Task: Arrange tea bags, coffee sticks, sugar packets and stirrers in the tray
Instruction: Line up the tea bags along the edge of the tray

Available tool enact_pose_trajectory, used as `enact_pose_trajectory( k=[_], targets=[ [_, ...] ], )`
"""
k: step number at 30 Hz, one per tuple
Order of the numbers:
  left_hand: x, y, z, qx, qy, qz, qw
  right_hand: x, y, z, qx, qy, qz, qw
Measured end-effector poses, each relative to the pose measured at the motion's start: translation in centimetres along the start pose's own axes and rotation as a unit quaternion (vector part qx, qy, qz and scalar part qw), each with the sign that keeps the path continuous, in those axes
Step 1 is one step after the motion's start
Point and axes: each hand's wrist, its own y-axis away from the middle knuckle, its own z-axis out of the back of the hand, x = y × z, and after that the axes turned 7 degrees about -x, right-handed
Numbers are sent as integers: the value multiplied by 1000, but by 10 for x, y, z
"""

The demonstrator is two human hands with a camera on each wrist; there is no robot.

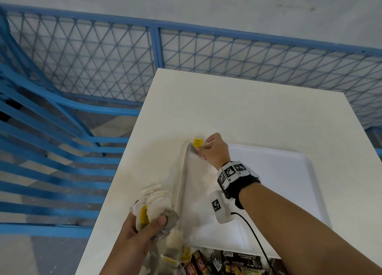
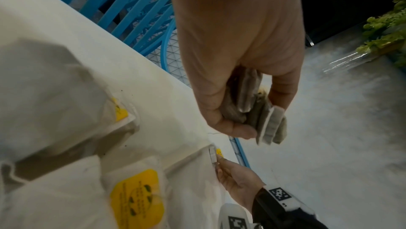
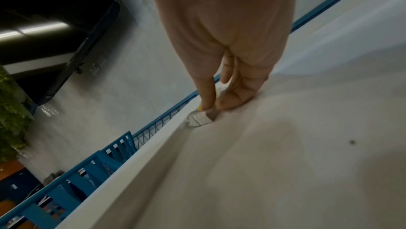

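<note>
— So, how far along is it?
— Barely begun. Coffee sticks (image 1: 208, 264) and loose tea bags (image 1: 175, 252) lie nearest, unsorted. The left hand (image 1: 140, 233) clutches a bunch of tea bags (image 1: 153, 206). Farther off, the right hand (image 1: 215, 150) pinches one tea bag (image 1: 197, 143) into the tray's (image 1: 289, 171) far corner.

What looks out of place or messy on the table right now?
Loose tea bags and dark sachets lie jumbled at the table's near edge, outside the tray. Nothing looks spilled or torn.
</note>
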Motion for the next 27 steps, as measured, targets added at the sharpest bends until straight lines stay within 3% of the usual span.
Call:
enact_pose_trajectory(
  k=[3, 5, 8, 12, 15, 22, 27],
  targets=[
    [-2, -2, -4, -10, -3, 1, 1000, 10, 9, 9, -22, 43, 38, 998],
    [-3, -4, -8, -10, -12, 1, 1000, 22, 25, 14, -3, 15, 72, 997],
    [-8, -7, -16, -20, -5, -10, 1000, 36, 59, 24, 98, -4, 96, 991],
    [-13, -12, -25, -33, -4, -21, 999, 50, 102, 45, 277, -65, 35, 958],
    [-13, -17, -29, -34, -24, -33, 999, 53, 120, 53, 337, -84, 27, 937],
    [-15, -20, -37, -34, -42, -53, 997, 47, 123, 57, 321, -132, -40, 937],
    [-13, -27, -36, -86, -15, -44, 995, 40, 117, 65, 278, -182, -60, 941]
  ],
)
